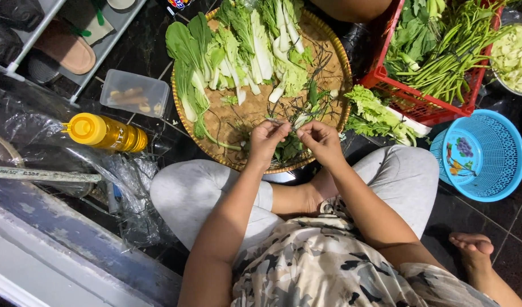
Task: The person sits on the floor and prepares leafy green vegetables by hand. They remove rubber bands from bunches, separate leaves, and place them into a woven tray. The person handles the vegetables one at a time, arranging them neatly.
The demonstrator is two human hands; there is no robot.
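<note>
I sit cross-legged on the dark floor before a round woven tray (333, 51). Leafy greens (238, 51) with white stalks lie across its far half, and thin dark stems (306, 105) are scattered on its near half. My left hand (265, 139) and my right hand (320, 139) are close together over the tray's near edge. Both pinch one thin green stem (292, 124) between their fingertips. Small dark leaves (288, 149) lie just under the hands.
A red crate (420, 105) of long green stems stands at the right, loose lettuce (374, 116) beside it. A blue plastic basket (482, 153) sits lower right. A yellow bottle (104, 132) and clear lidded box (134, 92) lie left, with sandals (65, 45) beyond.
</note>
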